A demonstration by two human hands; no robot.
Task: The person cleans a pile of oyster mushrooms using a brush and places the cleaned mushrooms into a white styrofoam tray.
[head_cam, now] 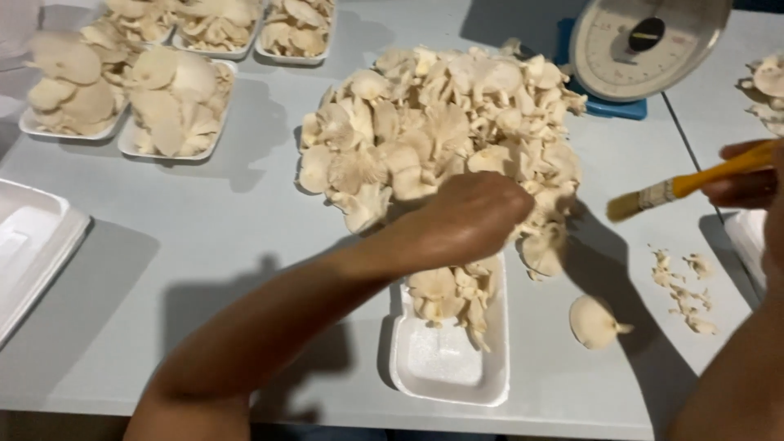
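Note:
My left hand (474, 214) reaches across to the near edge of a big heap of pale oyster mushrooms (433, 131), fingers curled down onto them; what it grips is hidden under the hand. Just below it lies a white foam tray (447, 363) with a few mushrooms (453, 294) in its far end. My right hand (747, 184) holds a yellow-handled paintbrush (682, 186) at the right edge, bristles pointing left toward the heap. A single mushroom (594, 321) lies loose on the table right of the tray.
Several filled foam trays (175, 102) stand at the back left. Empty foam trays (28, 245) sit at the left edge. A dial scale (645, 45) stands at the back right. Mushroom crumbs (686, 290) lie at the right, more mushrooms (768, 90) beyond.

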